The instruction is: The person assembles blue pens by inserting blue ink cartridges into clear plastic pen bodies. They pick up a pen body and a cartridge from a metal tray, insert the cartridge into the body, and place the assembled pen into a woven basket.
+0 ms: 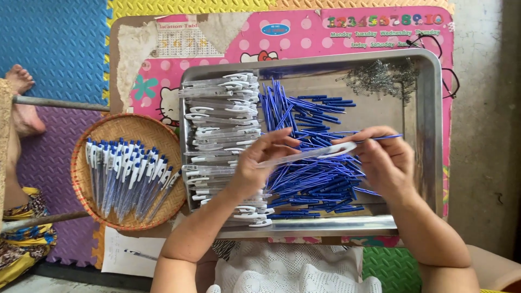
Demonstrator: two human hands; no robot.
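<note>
My left hand (260, 163) and right hand (388, 160) each pinched an end of a clear plastic pen barrel with a white clip (309, 154), held level above the shallow steel tray (429, 135). My right grip seemingly also pinched a thin blue refill (388, 137). Beneath lay loose blue refills (315, 179), beside stacked clear barrels (220, 125).

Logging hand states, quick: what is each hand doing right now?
Left hand: closed on the clear pen barrel.
Right hand: closed on the barrel's other end, thin blue refill in its fingers.

Blue refills (315, 163) in silver tray (429, 135), clear-white pen barrels (220, 125), tan woven basket (116, 127), pink polka-dot board (304, 30)
</note>
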